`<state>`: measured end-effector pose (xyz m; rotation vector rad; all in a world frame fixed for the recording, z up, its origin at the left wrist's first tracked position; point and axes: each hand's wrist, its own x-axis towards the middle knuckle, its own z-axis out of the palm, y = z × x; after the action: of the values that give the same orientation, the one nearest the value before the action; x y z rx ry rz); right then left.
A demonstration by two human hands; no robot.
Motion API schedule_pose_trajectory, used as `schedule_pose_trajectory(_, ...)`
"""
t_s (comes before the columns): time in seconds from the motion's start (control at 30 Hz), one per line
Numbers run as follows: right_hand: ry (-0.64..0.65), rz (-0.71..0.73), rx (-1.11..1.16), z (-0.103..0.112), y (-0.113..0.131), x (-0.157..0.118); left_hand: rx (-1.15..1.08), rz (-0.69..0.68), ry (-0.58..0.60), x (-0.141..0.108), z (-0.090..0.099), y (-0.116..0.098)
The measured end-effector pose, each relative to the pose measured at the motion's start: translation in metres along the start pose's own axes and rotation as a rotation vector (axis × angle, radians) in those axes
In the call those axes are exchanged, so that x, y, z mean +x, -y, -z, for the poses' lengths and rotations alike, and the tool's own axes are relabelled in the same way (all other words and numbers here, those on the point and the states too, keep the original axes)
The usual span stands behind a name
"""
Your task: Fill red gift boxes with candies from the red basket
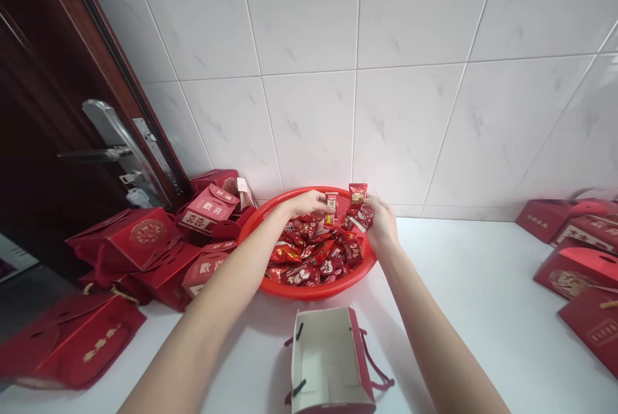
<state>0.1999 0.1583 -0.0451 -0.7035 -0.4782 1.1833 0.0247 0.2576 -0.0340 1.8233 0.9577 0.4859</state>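
Observation:
A round red plastic basket [316, 291] holds many wrapped candies [333, 266] in red packets. Over its far side, my left hand [308, 203] pinches a small red-and-white candy packet [331, 205]. My right hand [383, 224], at the basket's right rim, has its fingers closed on a red candy packet [358, 193] with gold print; more packets lie just below those fingers. Nearer to me stands an open gift box [328, 349], white inside and red outside, with dark red cord handles. I see nothing inside it.
Several red gift boxes [145, 234] are piled at the left, beside a dark door with a metal handle [109, 137]. More red boxes [574, 266] lie at the right edge. A white tiled wall [410, 118] rises behind the white tabletop [449, 266].

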Motion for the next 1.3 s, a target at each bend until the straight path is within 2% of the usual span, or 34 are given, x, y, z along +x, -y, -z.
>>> schedule_pose_trajectory(0.13, -0.008, -0.029, 0.006, -0.003, 0.002, -0.003, -0.145, 0.005, 0.048, -0.008, -0.005, -0.01)
schedule_pose_trajectory(0.27, -0.02, -0.037, -0.003, -0.003, 0.002, -0.002, -0.171, -0.005, 0.085, -0.012, -0.007, -0.016)
schedule_pose_trajectory(0.53, 0.058, -0.003, -0.056, 0.002, -0.003, 0.002, -0.3, -0.065, 0.111, -0.012, -0.011, -0.021)
schedule_pose_trajectory(0.67, 0.042, -0.023, -0.068, 0.001, -0.001, -0.001, -0.272, -0.072, 0.137, -0.014, -0.012, -0.025)
schedule_pose_trajectory(0.9, 0.05, -0.061, -0.055, 0.002, 0.001, -0.001, -0.21, -0.173, 0.012, -0.016, -0.014, -0.036)
schedule_pose_trajectory(0.97, 0.076, -0.096, -0.079, 0.002, 0.005, -0.004, -0.183, -0.227, 0.019, -0.027, -0.017, -0.044)
schedule_pose_trajectory(1.07, 0.205, -0.127, -0.253, 0.001, 0.019, -0.017, -0.092, -0.261, 0.056, -0.056, -0.023, -0.055)
schedule_pose_trajectory(1.2, 0.455, -0.093, -0.549, 0.0, 0.046, -0.046, -0.04, -0.248, -0.028, -0.101, -0.032, -0.065)
schedule_pose_trajectory(1.3, 0.596, -0.053, -0.617, 0.001, 0.061, -0.069, -0.092, -0.239, -0.161, -0.13, -0.04, -0.071)
